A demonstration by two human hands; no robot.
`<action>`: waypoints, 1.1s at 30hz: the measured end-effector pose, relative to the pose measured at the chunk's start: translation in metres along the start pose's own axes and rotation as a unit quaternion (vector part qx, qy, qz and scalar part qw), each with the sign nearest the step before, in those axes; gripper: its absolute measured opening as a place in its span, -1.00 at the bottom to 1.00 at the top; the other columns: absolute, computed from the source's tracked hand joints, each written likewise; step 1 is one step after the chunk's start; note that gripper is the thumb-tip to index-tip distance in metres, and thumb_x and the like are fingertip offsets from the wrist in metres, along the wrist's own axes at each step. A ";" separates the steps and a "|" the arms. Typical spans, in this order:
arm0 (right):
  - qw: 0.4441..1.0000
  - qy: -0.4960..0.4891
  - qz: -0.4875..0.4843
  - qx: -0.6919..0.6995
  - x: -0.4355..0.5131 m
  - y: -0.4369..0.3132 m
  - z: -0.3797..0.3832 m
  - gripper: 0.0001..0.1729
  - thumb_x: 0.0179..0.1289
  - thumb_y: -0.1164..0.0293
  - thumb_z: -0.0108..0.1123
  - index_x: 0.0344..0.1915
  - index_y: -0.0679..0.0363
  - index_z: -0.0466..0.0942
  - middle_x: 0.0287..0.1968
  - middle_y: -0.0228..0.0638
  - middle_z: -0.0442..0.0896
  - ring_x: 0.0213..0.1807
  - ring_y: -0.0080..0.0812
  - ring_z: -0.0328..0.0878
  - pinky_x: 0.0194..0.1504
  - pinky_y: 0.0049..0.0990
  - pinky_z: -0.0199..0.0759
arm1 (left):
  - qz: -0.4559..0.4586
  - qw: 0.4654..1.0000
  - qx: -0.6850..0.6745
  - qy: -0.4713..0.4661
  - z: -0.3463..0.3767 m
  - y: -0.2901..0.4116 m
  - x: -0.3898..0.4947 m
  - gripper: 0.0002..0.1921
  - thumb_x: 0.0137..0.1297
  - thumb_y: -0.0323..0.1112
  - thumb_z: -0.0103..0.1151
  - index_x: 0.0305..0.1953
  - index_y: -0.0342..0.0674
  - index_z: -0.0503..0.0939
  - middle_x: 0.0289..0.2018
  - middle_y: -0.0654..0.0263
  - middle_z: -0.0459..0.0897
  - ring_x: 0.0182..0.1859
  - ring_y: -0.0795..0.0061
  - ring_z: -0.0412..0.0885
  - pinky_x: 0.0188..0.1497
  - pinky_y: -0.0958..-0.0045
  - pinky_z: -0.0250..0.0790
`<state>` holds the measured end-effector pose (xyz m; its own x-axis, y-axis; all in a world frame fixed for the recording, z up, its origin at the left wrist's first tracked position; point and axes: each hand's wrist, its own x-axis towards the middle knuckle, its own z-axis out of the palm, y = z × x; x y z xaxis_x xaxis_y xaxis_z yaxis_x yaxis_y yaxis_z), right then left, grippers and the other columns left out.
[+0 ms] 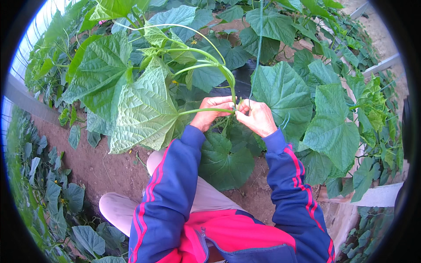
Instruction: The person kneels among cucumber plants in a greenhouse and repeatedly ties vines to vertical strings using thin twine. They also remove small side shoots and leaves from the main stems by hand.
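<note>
Both my hands meet at the stem of a cucumber-type vine (pixel 231 79) in front of me. My left hand (pixel 212 110) has its fingers closed around the stem, where a leaf stalk (pixel 204 110) branches off to the left. My right hand (pixel 258 116) pinches at the same spot, its thumb and fingertips together; what lies between them is too small to tell. A thin green twine (pixel 260 39) comes down from above to my right hand. The vine's top arches left, with a big pale leaf underside (pixel 144 108) hanging beside my left forearm.
Broad leaves (pixel 281 90) crowd the right side, and another leaf (pixel 227 161) hangs below my hands. Black plastic film (pixel 241 77) shows behind the stem. Brown soil (pixel 98 161) runs at the left, with more vines (pixel 52 194) beyond. A pale metal bar (pixel 378 195) stands at the lower right.
</note>
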<state>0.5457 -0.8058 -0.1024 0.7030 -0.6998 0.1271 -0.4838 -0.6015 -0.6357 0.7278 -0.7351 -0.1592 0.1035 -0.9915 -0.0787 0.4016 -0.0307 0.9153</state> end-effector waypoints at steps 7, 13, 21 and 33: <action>0.988 0.151 -0.006 0.023 -0.003 -0.021 -0.026 -0.51 0.09 0.22 0.42 -0.06 0.33 0.62 -0.35 -0.14 0.73 -0.53 -0.33 0.58 -0.42 -0.34 0.43 | -0.012 1.000 -0.001 -0.027 0.000 0.001 0.001 -0.62 0.33 -0.36 0.27 0.14 -0.30 0.58 -0.12 0.19 0.74 -0.07 0.44 0.71 0.06 0.42 0.54; 0.967 0.200 -0.146 0.060 0.037 -0.057 -0.051 -0.61 0.12 0.38 0.40 -0.05 0.30 0.63 -0.22 -0.13 0.72 -0.33 -0.29 0.67 -0.27 -0.39 0.50 | -0.023 0.999 0.002 -0.042 0.008 0.002 0.000 -0.64 0.30 -0.37 0.29 0.10 -0.31 0.60 -0.13 0.17 0.75 -0.10 0.45 0.71 0.03 0.45 0.53; 0.979 0.132 -0.156 0.006 0.061 -0.053 -0.043 -0.71 0.18 0.34 0.32 -0.16 0.31 0.65 -0.27 -0.03 0.69 -0.23 -0.09 0.68 -0.19 -0.29 0.51 | 0.000 1.000 0.013 0.013 0.005 -0.011 -0.001 -0.69 0.35 -0.36 0.24 0.07 -0.34 0.61 -0.07 0.17 0.73 -0.03 0.47 0.68 0.06 0.47 0.49; 0.920 0.174 -0.087 0.340 0.064 0.003 -0.045 -0.70 0.29 0.42 0.34 -0.04 0.35 0.66 -0.20 -0.34 0.75 -0.21 -0.62 0.60 -0.12 -0.59 0.46 | 0.172 0.949 0.259 -0.041 0.101 -0.027 -0.106 -0.62 0.36 -0.32 0.17 0.18 -0.22 0.54 0.08 0.11 0.58 0.08 0.30 0.55 0.16 0.28 0.40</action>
<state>0.5660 -0.8696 -0.0620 0.4725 -0.7683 0.4317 0.1415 -0.4174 -0.8976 0.6141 -0.6417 -0.1361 0.0683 -0.9598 0.2723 -0.1478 0.2602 0.9542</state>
